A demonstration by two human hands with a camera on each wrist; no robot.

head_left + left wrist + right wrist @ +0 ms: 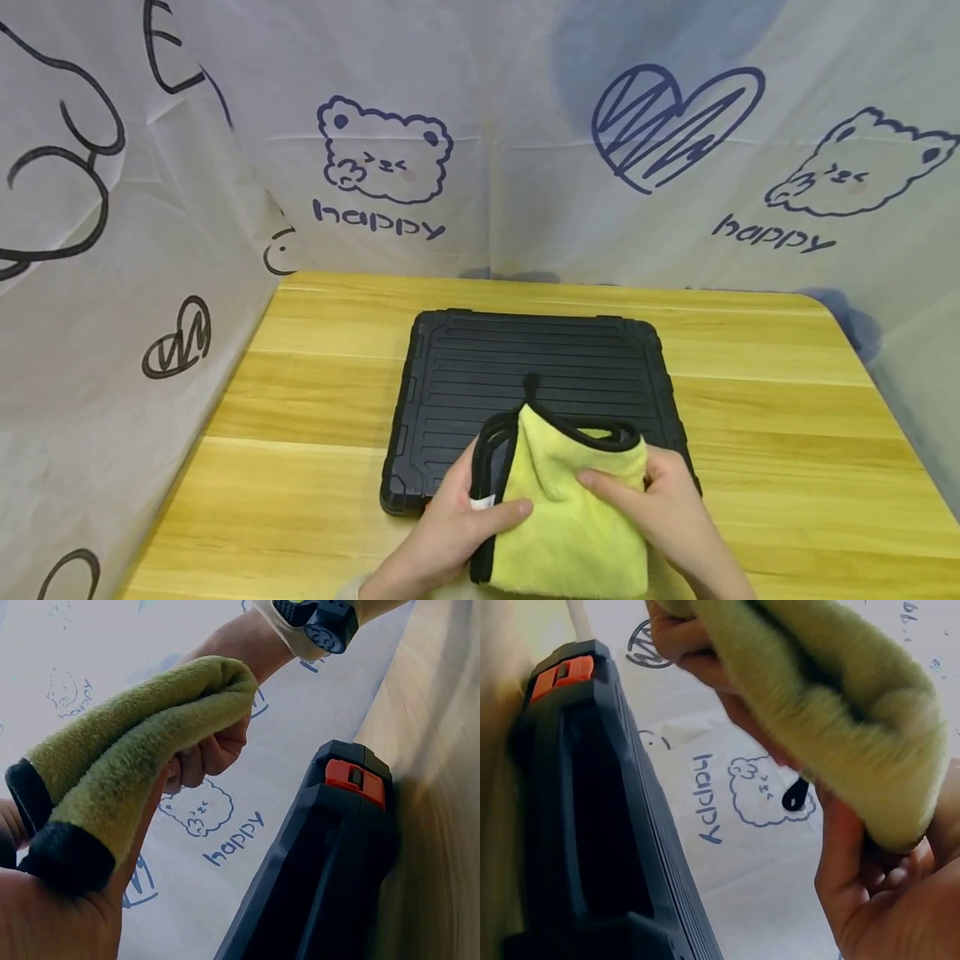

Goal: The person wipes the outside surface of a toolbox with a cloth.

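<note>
A folded yellow towel [570, 533] with black edging is held up between both hands, over the front edge of a black case. My left hand [450, 525] grips its left side, thumb on the front face and fingers behind. On the opposite side my right hand [667, 508] pinches it the same way. A black hanging loop [531, 385] sticks up from the top corner, and a small white tag shows near the left thumb. In the left wrist view the towel [142, 742] shows its folded layers; the right wrist view shows the towel [840, 712] from below.
The black ribbed case [540, 358] lies closed on the wood-grain table [300, 467]. Its side carries an orange latch [355, 780] and a recessed handle area. White sheeting [487, 167] printed with bears, hearts and "happy" hangs behind and to the left.
</note>
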